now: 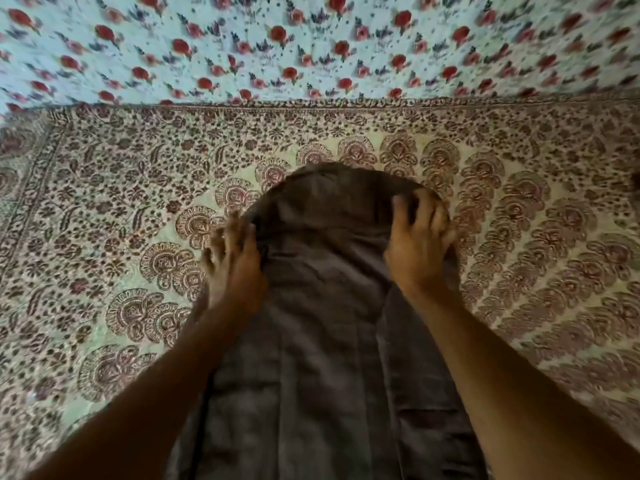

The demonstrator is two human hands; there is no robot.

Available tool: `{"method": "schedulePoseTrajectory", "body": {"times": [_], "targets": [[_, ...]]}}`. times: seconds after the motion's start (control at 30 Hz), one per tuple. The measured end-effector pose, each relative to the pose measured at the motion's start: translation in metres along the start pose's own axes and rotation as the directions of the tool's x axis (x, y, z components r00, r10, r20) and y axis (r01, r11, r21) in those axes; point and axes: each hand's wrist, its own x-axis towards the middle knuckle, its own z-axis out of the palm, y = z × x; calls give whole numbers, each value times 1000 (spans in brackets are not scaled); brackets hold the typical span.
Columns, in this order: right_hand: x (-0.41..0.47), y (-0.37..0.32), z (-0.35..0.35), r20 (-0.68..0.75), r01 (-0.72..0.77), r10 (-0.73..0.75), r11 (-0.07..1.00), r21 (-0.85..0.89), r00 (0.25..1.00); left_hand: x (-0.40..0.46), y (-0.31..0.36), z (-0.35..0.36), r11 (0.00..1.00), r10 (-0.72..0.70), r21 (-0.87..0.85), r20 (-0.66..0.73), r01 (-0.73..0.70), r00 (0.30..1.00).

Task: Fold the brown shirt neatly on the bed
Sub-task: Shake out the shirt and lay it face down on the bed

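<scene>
I see a printed bedspread [114,216] covering the surface across the lower and middle field of view. Its cream ground carries dark red-brown floral motifs: rings of fan-shaped medallions toward the centre, dense leaf and flower scatter outward, and a narrow patterned border band along its far and left edges. Beyond the far border I see a pale blue cloth [311,46] printed with red roses and small purple sprigs.
</scene>
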Motion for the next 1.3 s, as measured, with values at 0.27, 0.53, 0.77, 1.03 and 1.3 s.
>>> {"method": "schedulePoseTrajectory", "body": {"times": [0.27, 0.53, 0.77, 1.03, 1.3], "targets": [[-168, 2, 53, 387, 355, -419, 906, 230, 821, -111, -21, 111, 963, 262, 37, 132, -269, 956], [-196, 3, 30, 229, 48, -74, 992, 116, 971, -185, -39, 126, 983, 177, 35, 106, -182, 978], [-344, 8, 5, 410, 175, -223, 973, 151, 884, -309, -81, 141, 983, 135, 109, 102, -146, 986], [-382, 24, -12, 284, -176, 165, 984, 15, 944, -357, -87, 153, 994, 48, 95, 23, -50, 999], [-490, 41, -42, 430, -103, 70, 993, 55, 900, -414, -113, 162, 998, 6, 57, 3, -6, 1000]]}}
